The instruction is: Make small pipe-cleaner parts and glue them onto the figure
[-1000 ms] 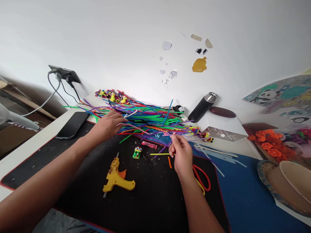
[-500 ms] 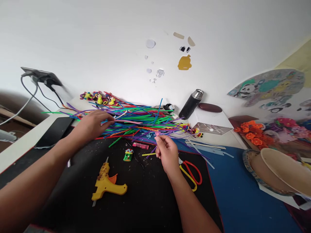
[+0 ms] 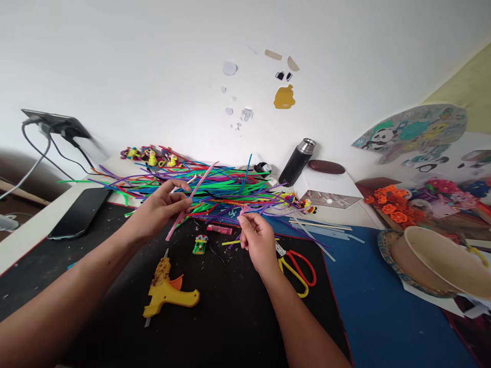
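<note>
My left hand [image 3: 164, 207] pinches a long pink pipe cleaner [image 3: 203, 178], which slants up to the right over the pile of coloured pipe cleaners [image 3: 230, 184]. Between the thumb and fingers of my right hand [image 3: 259, 240] is a small pink twisted piece [image 3: 244, 210]. A small green figure [image 3: 200, 244] and a pink lighter-like item [image 3: 219, 229] lie between my hands on the black mat [image 3: 230, 317]. The yellow glue gun [image 3: 166, 291] rests below my left hand. Red and yellow handled scissors [image 3: 303, 266] lie beside my right wrist.
A black phone [image 3: 80, 212] lies at the left. Behind the pile stand small colourful figures [image 3: 149, 156] and a black flask [image 3: 297, 162], with a white box [image 3: 330, 189] beside it. Bowls [image 3: 445, 255] and orange flowers [image 3: 391, 204] are at the right.
My left hand has drawn back from the pile and lifted the pink pipe cleaner, which has swung from nearly level to slanting. My right hand still pinches its pink piece.
</note>
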Demonstrator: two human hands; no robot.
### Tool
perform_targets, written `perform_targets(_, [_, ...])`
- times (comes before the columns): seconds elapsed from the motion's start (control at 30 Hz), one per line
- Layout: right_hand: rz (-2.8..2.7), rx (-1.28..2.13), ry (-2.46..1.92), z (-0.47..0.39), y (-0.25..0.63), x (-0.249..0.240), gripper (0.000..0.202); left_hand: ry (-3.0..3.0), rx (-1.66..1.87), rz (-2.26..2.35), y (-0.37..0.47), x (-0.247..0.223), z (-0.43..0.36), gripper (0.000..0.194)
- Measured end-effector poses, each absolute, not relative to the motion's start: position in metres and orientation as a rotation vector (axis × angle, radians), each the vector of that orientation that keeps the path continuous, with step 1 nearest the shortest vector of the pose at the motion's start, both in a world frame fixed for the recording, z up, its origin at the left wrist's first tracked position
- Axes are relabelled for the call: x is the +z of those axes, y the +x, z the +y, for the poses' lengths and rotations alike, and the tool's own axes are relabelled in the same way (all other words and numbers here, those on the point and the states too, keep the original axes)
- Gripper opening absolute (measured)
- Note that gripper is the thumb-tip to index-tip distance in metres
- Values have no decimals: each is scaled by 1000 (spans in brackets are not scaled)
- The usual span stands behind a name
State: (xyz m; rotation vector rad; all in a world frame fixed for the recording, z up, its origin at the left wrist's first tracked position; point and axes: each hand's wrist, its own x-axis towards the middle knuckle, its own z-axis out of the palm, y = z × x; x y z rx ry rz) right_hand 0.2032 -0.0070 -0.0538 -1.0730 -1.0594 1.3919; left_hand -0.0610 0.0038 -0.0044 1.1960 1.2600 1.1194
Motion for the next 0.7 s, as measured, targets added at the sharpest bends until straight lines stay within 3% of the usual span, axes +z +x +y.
perform_targets(0.17, [-1074,1397,-1073,-8,203,-51,40,1097,1129,1197,-52,4,3,29])
perform_targets(0.43, [-1089,1390,-1074,-9,202,-49,39,998,1394,1182,-60,33,0,49])
perform_targets(0.6, [-1097,1385,-1067,-8,201,-53,39,1370,1487,1598,-62,54,-14,19])
perform_targets(0.7, [-1093,1387,-1069,-8,200,-55,38,1447,1548,1831,-74,69,-26,26])
